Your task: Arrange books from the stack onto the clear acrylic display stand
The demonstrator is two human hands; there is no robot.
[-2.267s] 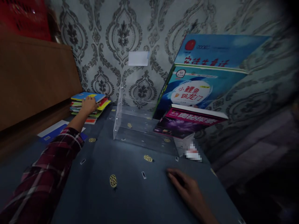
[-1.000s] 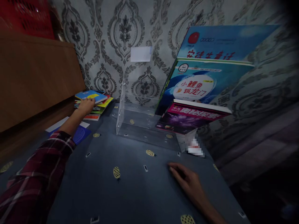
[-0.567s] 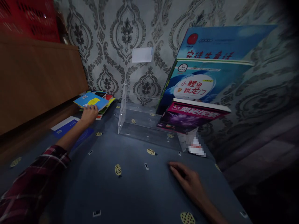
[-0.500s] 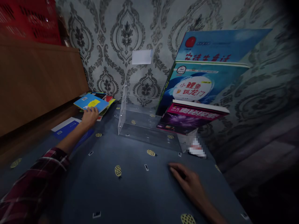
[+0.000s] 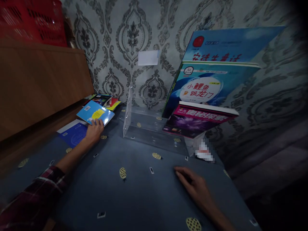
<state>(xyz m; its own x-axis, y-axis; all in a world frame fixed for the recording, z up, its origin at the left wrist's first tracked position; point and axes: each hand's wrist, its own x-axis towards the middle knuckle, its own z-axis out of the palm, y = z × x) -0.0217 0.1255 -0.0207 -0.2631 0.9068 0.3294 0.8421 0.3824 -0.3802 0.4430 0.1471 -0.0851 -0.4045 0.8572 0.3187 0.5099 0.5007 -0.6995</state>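
Note:
My left hand [image 5: 95,131] grips the near edge of a light blue book [image 5: 90,112] with a yellow patch on its cover, held at a slant. Behind it lies a small pile of books, with a dark-covered book [image 5: 100,99] on top. A dark blue book [image 5: 76,133] lies on the cloth to the left of my wrist. My right hand [image 5: 193,184] rests on the cloth, loosely curled with a gap between thumb and fingers, holding nothing. Beyond it, a clear tiered stand [image 5: 154,139] bears a magenta book [image 5: 192,118] and two taller blue books at its right end.
A patterned grey cloth [image 5: 134,199] covers the table. At the left stands a wooden cabinet [image 5: 43,86] with a red basket [image 5: 45,25] on top. A white card [image 5: 148,58] shows against the wallpaper behind the stand. A pixelated patch lies by the stand's right end.
My left hand has drawn the light blue book off the pile, nearer to me, uncovering the dark-covered book beneath. My right hand has stayed in place.

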